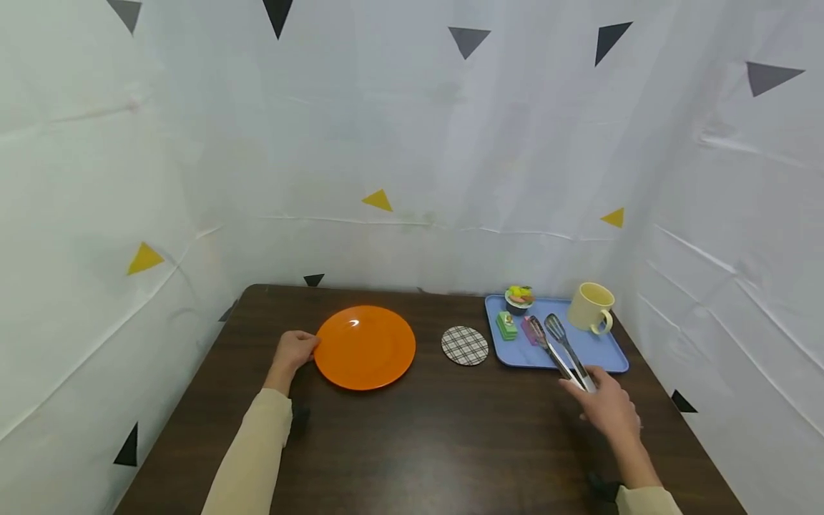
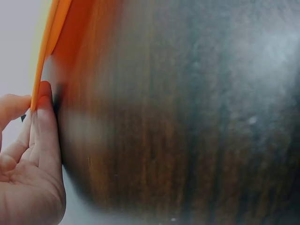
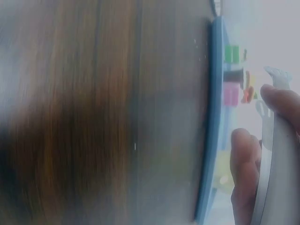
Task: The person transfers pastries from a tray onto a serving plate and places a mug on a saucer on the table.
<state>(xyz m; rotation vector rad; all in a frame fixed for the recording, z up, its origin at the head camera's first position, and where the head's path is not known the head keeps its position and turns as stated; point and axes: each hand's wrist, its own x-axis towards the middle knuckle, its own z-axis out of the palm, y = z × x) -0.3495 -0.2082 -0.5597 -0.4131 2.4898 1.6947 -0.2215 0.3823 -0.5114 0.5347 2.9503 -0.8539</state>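
Observation:
My left hand (image 1: pixel 296 349) pinches the left rim of an orange plate (image 1: pixel 365 348). In the left wrist view the thumb lies on top of the plate's edge (image 2: pixel 42 61) and the fingers are beneath it. A pair of metal tongs (image 1: pixel 561 349) is held in my right hand (image 1: pixel 608 404), its two arms apart and its tips pointing away over a blue tray (image 1: pixel 601 350). Close by the tong tips sits a pink cake piece (image 1: pixel 529 330), partly hidden by them. A green cake piece (image 1: pixel 506 325) stands to its left on the tray.
At the tray's back left is a small dark cup with colourful toppings (image 1: pixel 518 299); a yellow mug (image 1: pixel 590 307) stands at its back right. Between plate and tray lies a round checked coaster (image 1: pixel 465 345). White curtains (image 1: pixel 412 143) surround the dark wooden table (image 1: pixel 412 443).

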